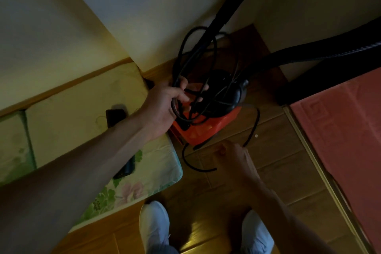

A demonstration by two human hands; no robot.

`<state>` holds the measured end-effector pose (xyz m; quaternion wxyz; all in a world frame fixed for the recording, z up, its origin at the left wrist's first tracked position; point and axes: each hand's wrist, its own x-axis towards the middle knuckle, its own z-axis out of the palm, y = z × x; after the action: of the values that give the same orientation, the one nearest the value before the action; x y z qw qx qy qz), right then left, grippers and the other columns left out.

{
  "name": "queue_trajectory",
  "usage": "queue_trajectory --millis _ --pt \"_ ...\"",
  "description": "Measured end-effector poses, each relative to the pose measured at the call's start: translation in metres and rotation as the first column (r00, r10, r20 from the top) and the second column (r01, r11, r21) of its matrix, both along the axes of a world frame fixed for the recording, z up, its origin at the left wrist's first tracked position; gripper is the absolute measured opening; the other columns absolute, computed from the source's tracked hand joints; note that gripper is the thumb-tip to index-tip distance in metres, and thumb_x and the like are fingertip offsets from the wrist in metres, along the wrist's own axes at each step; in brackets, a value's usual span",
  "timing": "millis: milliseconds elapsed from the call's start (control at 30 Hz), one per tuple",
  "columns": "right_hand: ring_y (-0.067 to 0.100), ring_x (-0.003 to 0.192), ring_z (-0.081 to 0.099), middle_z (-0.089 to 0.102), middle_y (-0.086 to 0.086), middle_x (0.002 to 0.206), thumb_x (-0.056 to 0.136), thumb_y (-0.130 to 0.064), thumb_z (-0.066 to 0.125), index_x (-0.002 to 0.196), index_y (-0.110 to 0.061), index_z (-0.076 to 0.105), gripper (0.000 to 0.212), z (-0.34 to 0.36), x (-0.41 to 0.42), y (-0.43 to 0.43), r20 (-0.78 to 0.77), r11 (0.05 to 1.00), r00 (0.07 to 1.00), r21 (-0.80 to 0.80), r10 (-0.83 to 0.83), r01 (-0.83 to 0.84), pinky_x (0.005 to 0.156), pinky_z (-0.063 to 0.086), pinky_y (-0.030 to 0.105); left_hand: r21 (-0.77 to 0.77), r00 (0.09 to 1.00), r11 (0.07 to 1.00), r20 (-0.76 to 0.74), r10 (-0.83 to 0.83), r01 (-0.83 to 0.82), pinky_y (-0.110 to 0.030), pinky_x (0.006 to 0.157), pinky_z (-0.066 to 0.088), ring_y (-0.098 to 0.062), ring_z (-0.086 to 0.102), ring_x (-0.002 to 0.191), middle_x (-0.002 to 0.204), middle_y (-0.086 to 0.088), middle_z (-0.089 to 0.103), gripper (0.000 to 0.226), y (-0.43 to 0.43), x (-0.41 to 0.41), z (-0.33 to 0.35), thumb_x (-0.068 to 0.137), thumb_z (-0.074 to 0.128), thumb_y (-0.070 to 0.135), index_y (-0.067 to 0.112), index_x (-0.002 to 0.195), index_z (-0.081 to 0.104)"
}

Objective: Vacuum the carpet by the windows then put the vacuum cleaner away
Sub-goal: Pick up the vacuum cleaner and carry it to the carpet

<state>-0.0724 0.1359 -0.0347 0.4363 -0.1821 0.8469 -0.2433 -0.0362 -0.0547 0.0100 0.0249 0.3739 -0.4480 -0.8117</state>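
Note:
A red vacuum cleaner point(208, 128) with a black top stands on the wooden floor in the corner of the walls. Its black wand point(226, 6) leans up against the wall, and its ribbed black hose point(309, 53) runs off to the right. My left hand point(162, 103) grips several loops of the black power cord point(185, 47) just above the cleaner's body. My right hand point(235, 156) is lower, in front of the cleaner. It is blurred, and the loose run of cord on the floor seems to pass through it on both sides.
A floral cushioned bench point(82, 113) fills the left side, with a black phone point(115, 116) and another dark object point(125, 168) on it. A red carpet point(340, 130) lies to the right behind a metal floor track. My white shoes point(154, 227) stand on the wooden floor.

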Motion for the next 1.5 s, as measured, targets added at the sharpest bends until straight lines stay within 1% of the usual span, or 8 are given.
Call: queue_trajectory --millis 167,433,733,933,1067,1167,1267,1500 --pt "0.031 0.083 0.068 0.073 0.013 0.082 0.089 -0.002 0.056 0.093 -0.002 0.071 0.016 0.033 -0.005 -0.011 0.593 0.698 0.607 -0.103 -0.529 0.709 0.081 0.055 0.042 0.017 0.997 0.999 0.067 -0.041 0.04 -0.03 0.071 0.049 -0.026 0.067 0.082 0.089 -0.018 0.071 0.033 0.033 0.016 0.019 0.08 0.033 -0.016 0.014 0.069 0.041" --pt "0.039 0.107 0.062 0.065 0.021 0.111 0.089 -0.018 0.038 0.104 0.001 0.06 0.032 0.062 -0.003 -0.001 0.937 0.46 0.241 -0.104 -0.251 0.882 0.098 0.048 0.054 -0.203 0.983 0.977 0.154 0.099 -0.066 -0.03 0.069 0.054 -0.02 0.065 0.073 0.078 0.002 0.066 0.012 0.052 0.04 0.031 0.086 0.069 0.025 0.014 0.084 0.065" --pt "0.036 0.099 0.07 0.073 0.02 0.102 0.09 -0.05 0.06 0.1 -0.015 0.076 0.04 0.069 0.025 0.005 0.7 0.576 0.449 -0.065 -0.556 0.815 0.094 0.052 0.057 -0.01 0.896 0.975 0.391 0.208 -0.222 -0.033 0.051 0.051 -0.016 0.053 0.043 0.051 0.001 0.056 0.009 0.118 0.088 0.05 0.09 0.065 0.012 0.011 0.083 0.07" --pt "0.035 0.083 0.072 0.074 0.018 0.086 0.095 -0.041 0.058 0.085 -0.008 0.076 0.04 0.076 0.049 0.008 0.626 0.651 0.508 -0.001 -0.592 0.759 0.083 0.058 0.051 0.443 0.91 0.83 0.376 0.172 -0.34 -0.048 0.103 0.047 -0.035 0.064 0.117 0.123 -0.023 0.067 0.037 0.121 0.112 0.047 0.081 0.066 0.016 0.0 0.114 0.071" --pt "0.024 0.076 0.074 0.075 0.008 0.071 0.097 -0.041 0.055 0.074 -0.012 0.076 0.043 0.073 0.044 0.0 0.548 0.698 0.575 0.021 -0.607 0.716 0.083 0.059 0.045 0.616 0.945 0.728 0.295 0.141 -0.301 -0.053 0.09 0.053 -0.036 0.06 0.115 0.123 -0.024 0.063 0.026 0.119 0.106 0.044 0.072 0.064 0.004 0.0 0.097 0.074" --pt "0.006 0.083 0.067 0.073 0.002 0.078 0.102 -0.039 0.043 0.083 -0.013 0.074 0.044 0.07 0.032 -0.003 0.296 0.863 0.833 -0.053 -0.467 0.502 0.078 0.049 0.021 0.626 0.956 0.732 0.268 0.123 -0.269 -0.047 0.078 0.059 -0.033 0.067 0.1 0.118 -0.023 0.064 0.034 0.116 0.098 0.039 0.082 0.054 0.005 -0.004 0.112 0.068" --pt "0.022 0.116 0.047 0.059 0.006 0.104 0.101 -0.051 0.032 0.071 -0.02 0.053 0.048 0.057 0.024 0.003 0.033 0.983 0.983 0.041 -0.182 0.181 0.101 0.038 0.042 0.563 0.945 0.787 0.32 0.073 -0.251 -0.047 0.084 0.059 -0.03 0.072 0.095 0.114 -0.021 0.07 0.036 0.112 0.089 0.04 0.087 0.051 0.006 -0.003 0.119 0.067" --pt "0.025 0.085 0.07 0.071 0.016 0.1 0.085 -0.048 0.067 0.101 -0.006 0.068 0.046 0.019 0.007 0.032 0.276 0.84 0.793 0.166 -0.543 0.517 0.065 0.057 0.034 0.488 0.91 0.844 0.416 0.0 -0.223 -0.04 0.081 0.057 -0.033 0.07 0.091 0.108 -0.018 0.07 0.023 0.105 0.097 0.026 0.095 0.051 0.001 -0.002 0.11 0.069"
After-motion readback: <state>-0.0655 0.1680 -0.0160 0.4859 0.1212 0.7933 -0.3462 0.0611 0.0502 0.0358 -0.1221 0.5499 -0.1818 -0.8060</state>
